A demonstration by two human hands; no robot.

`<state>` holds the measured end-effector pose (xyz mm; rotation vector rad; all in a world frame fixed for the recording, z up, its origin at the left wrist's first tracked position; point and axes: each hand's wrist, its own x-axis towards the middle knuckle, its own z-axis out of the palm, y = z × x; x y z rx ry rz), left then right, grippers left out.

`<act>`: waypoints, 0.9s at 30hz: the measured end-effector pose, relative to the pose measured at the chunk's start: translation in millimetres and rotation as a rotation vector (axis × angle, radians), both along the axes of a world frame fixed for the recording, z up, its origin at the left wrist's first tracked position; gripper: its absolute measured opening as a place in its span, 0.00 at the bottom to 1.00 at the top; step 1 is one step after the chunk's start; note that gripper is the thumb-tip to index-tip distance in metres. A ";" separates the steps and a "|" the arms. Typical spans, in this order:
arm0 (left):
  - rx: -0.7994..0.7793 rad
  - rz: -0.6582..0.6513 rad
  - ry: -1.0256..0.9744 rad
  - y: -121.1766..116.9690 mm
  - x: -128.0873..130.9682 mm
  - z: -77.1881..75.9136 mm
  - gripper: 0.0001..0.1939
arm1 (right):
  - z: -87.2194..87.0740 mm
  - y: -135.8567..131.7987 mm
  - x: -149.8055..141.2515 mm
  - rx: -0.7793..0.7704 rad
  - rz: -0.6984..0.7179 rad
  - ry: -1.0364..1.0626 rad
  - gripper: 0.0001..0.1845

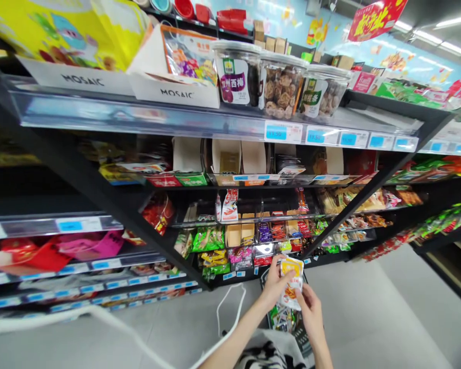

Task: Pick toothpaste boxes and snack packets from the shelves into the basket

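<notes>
Between my two hands is a small white and yellow snack packet (292, 277), held upright with its printed front towards me. My left hand (275, 281) grips its left edge, the thumb lying across the front. Fingers of my right hand (309, 302) pinch its lower right side. Below the packet, on the floor, stands a dark shopping basket (300, 335) with green and silver packets (283, 319) inside. My hands and the packet hide part of the basket.
Black store shelves (138, 225) with bagged snacks rise ahead. Clear plastic tubs (282, 84) of dried fruit stand on the upper shelf. A white cable (119, 328) runs across the lower left. Grey floor (372, 307) lies to the right.
</notes>
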<state>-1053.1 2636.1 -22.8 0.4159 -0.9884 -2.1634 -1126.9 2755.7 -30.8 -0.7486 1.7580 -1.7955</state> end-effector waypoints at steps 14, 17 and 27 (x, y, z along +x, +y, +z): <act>-0.279 -0.123 -0.140 -2.4 0.7 -18.4 0.26 | -1.4 6.5 4.0 -0.005 0.034 0.108 0.24; -0.416 -0.142 -0.173 -2.2 2.9 -23.7 0.21 | -5.9 14.2 -6.5 0.077 0.013 0.189 0.24; -0.655 -0.232 -0.390 19.1 17.9 -29.6 0.26 | -9.1 35.2 -24.9 0.208 -0.056 0.271 0.26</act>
